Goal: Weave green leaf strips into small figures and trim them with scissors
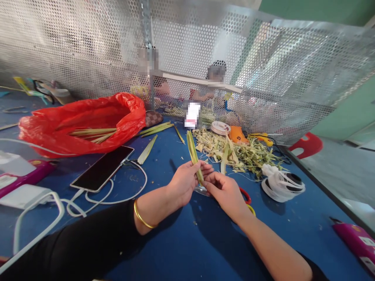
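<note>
My left hand [186, 181], with a gold bangle at the wrist, holds a long folded green leaf [192, 150] between thumb and fingers. The leaf stands up and leans slightly left. My right hand [224, 191] pinches the lower end of the same leaf. Under the hands lies a clear round item [202, 190], mostly covered. Partly hidden behind my right hand are the red and yellow handles of scissors [245, 196]. A loose pale leaf piece [147, 150] lies on the blue table [181, 249] to the left.
A red plastic bag [129, 117] with stalks is at the left, near a phone [102, 168] and white cables. Dry trimmings [243, 156], a tape roll [220, 128] and a white ribbon spool [283, 185] are at the right. People sit behind the perforated screen [187, 47].
</note>
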`<state>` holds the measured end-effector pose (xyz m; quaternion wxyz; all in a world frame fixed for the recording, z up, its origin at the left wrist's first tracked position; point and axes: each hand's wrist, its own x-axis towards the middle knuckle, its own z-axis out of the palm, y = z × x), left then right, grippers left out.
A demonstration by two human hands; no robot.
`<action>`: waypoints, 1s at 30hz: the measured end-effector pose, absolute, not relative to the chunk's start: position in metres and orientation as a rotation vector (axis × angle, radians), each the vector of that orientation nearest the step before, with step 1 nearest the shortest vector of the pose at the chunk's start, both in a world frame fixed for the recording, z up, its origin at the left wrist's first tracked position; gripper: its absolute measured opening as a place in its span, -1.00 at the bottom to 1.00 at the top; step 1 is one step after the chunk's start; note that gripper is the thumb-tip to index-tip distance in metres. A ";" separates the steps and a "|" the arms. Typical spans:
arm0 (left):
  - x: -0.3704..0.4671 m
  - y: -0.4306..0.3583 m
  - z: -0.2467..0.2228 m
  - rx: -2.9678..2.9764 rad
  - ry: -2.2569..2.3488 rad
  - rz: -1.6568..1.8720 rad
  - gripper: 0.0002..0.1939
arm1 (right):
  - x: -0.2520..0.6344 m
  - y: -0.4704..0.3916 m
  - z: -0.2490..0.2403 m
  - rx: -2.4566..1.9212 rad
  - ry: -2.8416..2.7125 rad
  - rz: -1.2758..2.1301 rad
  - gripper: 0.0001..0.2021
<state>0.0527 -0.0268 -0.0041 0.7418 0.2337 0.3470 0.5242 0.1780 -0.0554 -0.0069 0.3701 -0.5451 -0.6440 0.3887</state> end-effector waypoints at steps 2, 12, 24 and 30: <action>0.053 -0.026 -0.005 0.511 0.752 1.148 -0.83 | 0.177 -0.056 -0.006 -1.409 -1.654 0.983 -0.81; 0.053 -0.027 -0.001 0.507 0.800 1.136 -0.86 | 0.180 -0.054 -0.009 -1.376 -1.699 0.909 -0.81; 0.057 -0.040 -0.004 1.231 0.865 0.803 -0.84 | 0.201 -0.042 0.009 -1.216 -1.203 1.069 -0.70; 0.056 -0.042 -0.004 1.364 0.859 0.687 -0.82 | 0.213 -0.034 0.015 -0.966 -0.954 1.182 -0.80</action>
